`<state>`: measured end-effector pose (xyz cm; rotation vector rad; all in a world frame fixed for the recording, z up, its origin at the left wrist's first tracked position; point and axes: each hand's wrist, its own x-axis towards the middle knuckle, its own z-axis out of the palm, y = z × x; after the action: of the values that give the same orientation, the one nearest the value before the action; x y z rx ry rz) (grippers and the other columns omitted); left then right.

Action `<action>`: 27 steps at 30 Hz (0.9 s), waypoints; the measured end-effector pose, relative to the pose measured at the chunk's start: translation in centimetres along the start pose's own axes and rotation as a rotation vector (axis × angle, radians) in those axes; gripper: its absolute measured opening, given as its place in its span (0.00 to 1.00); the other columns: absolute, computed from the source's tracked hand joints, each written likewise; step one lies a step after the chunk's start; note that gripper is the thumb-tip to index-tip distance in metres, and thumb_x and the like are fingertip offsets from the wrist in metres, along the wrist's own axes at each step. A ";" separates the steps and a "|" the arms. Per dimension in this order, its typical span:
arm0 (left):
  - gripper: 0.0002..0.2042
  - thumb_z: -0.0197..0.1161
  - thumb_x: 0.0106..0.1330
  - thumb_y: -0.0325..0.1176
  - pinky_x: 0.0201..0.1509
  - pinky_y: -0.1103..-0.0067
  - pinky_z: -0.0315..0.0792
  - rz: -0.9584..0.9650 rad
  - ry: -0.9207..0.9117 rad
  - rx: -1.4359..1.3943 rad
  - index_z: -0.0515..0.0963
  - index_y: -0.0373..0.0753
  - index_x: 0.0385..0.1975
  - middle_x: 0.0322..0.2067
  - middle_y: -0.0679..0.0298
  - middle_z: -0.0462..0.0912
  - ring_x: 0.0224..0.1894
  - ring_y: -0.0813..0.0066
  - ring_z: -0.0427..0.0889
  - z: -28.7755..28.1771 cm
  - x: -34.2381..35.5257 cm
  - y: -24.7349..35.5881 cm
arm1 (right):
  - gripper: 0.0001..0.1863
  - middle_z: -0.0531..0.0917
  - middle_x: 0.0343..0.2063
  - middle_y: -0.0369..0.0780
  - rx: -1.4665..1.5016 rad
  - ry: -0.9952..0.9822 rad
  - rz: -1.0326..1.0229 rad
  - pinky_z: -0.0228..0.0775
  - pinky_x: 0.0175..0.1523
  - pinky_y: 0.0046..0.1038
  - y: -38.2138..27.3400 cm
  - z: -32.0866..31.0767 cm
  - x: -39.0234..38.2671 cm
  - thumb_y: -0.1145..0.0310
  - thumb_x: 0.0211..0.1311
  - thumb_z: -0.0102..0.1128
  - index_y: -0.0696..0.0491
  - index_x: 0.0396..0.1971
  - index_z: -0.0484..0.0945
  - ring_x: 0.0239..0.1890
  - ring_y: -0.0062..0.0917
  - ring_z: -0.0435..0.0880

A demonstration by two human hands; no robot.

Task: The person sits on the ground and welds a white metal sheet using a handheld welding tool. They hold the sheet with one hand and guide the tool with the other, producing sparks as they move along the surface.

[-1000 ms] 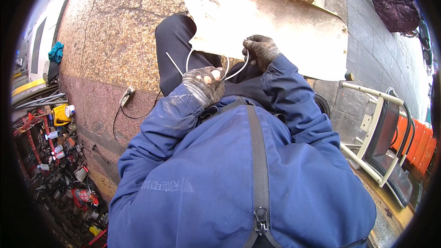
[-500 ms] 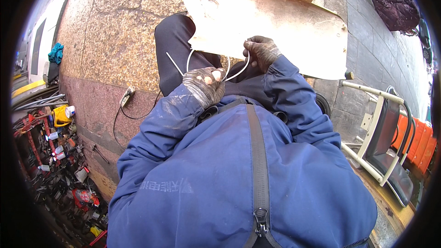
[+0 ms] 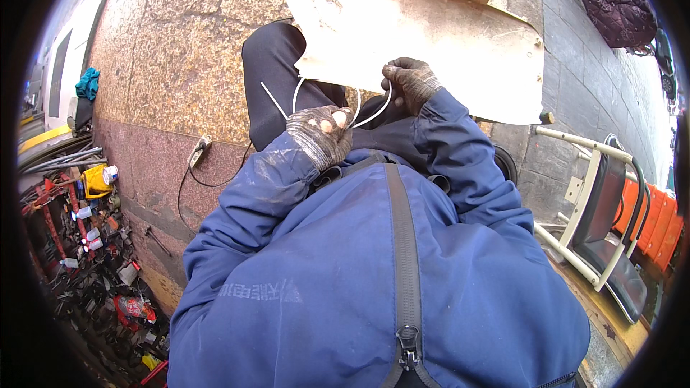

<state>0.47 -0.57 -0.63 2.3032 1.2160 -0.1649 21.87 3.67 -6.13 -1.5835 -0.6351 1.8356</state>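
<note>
My left hand, in a worn dark glove with bare fingertips, is closed around a thin white wire in front of my jacket. Several lengths of the wire stick out: a straight end on the left and curved parts on the left and right. My right hand, gloved as well, pinches the upper end of the curved part on the right. Beyond both hands lies a large pale panel with worn, rusty edges, its near side close to my right hand. Most of what lies inside my left fist is hidden.
A metal-framed chair with dark padding stands on the right, beside an orange plastic barrier. To the left, a heap of tools and parts lies near a power socket with a black cable on the paving.
</note>
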 end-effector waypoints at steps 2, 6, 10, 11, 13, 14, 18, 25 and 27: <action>0.08 0.54 0.54 0.37 0.34 0.70 0.73 0.005 0.018 -0.006 0.70 0.43 0.32 0.28 0.61 0.77 0.30 0.61 0.79 0.2 0.0 -0.1 | 0.10 0.76 0.18 0.38 -0.005 -0.001 -0.005 0.59 0.12 0.16 0.1 0.0 0.0 0.70 0.58 0.55 0.59 0.36 0.71 0.13 0.18 0.72; 0.07 0.54 0.54 0.36 0.32 0.70 0.73 0.021 0.025 -0.032 0.69 0.43 0.29 0.26 0.62 0.76 0.27 0.61 0.78 0.5 0.1 -0.3 | 0.10 0.76 0.18 0.38 -0.016 0.011 -0.007 0.58 0.11 0.16 0.1 0.0 -0.1 0.70 0.58 0.55 0.59 0.36 0.71 0.13 0.17 0.72; 0.06 0.54 0.54 0.36 0.31 0.70 0.72 0.050 0.079 -0.042 0.68 0.43 0.28 0.24 0.62 0.75 0.26 0.61 0.78 0.7 0.0 -0.4 | 0.10 0.76 0.18 0.38 -0.016 0.017 0.001 0.58 0.11 0.16 -0.1 0.0 -0.4 0.70 0.58 0.55 0.59 0.36 0.71 0.13 0.17 0.72; 0.06 0.54 0.54 0.36 0.31 0.70 0.72 0.056 0.090 -0.048 0.68 0.43 0.28 0.24 0.62 0.75 0.26 0.61 0.78 0.7 0.0 -0.4 | 0.10 0.76 0.18 0.38 -0.020 0.013 -0.001 0.58 0.11 0.16 -0.1 0.0 -0.5 0.70 0.58 0.55 0.59 0.36 0.71 0.13 0.17 0.72; 0.06 0.55 0.53 0.35 0.31 0.70 0.72 0.068 0.092 -0.032 0.68 0.43 0.28 0.24 0.62 0.75 0.26 0.61 0.78 0.7 -0.1 -0.4 | 0.10 0.76 0.18 0.38 -0.021 0.020 0.010 0.59 0.11 0.16 -0.2 0.0 -0.5 0.70 0.58 0.55 0.59 0.36 0.71 0.12 0.17 0.72; 0.06 0.55 0.53 0.35 0.31 0.70 0.72 0.074 0.093 -0.023 0.68 0.43 0.28 0.23 0.62 0.75 0.26 0.61 0.78 0.7 -0.1 -0.3 | 0.10 0.76 0.18 0.38 -0.026 0.022 0.013 0.59 0.11 0.16 -0.2 0.0 -0.6 0.70 0.58 0.54 0.59 0.36 0.71 0.12 0.17 0.72; 0.06 0.55 0.53 0.35 0.31 0.70 0.72 0.065 0.081 -0.017 0.69 0.42 0.28 0.24 0.61 0.75 0.27 0.61 0.78 0.5 -0.1 -0.1 | 0.09 0.76 0.18 0.38 -0.007 0.020 0.015 0.59 0.11 0.16 -0.2 0.0 -0.8 0.70 0.59 0.54 0.59 0.37 0.71 0.12 0.17 0.72; 0.08 0.56 0.53 0.35 0.34 0.69 0.73 0.044 0.012 -0.054 0.72 0.42 0.31 0.28 0.59 0.77 0.31 0.59 0.79 0.1 0.0 0.0 | 0.09 0.76 0.18 0.38 0.008 0.031 0.027 0.59 0.11 0.16 -0.2 -0.1 -1.1 0.71 0.58 0.54 0.59 0.36 0.71 0.12 0.17 0.72; 0.08 0.56 0.53 0.35 0.34 0.69 0.73 0.046 0.006 -0.057 0.72 0.42 0.32 0.28 0.59 0.77 0.31 0.59 0.79 0.0 0.0 0.0 | 0.09 0.76 0.18 0.38 0.009 0.028 0.025 0.59 0.11 0.16 -0.2 -0.1 -1.1 0.71 0.58 0.54 0.59 0.36 0.71 0.12 0.17 0.72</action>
<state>0.49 -0.62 -0.64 2.2815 1.1541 -0.1055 22.09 2.96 -5.26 -1.6155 -0.5953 1.8288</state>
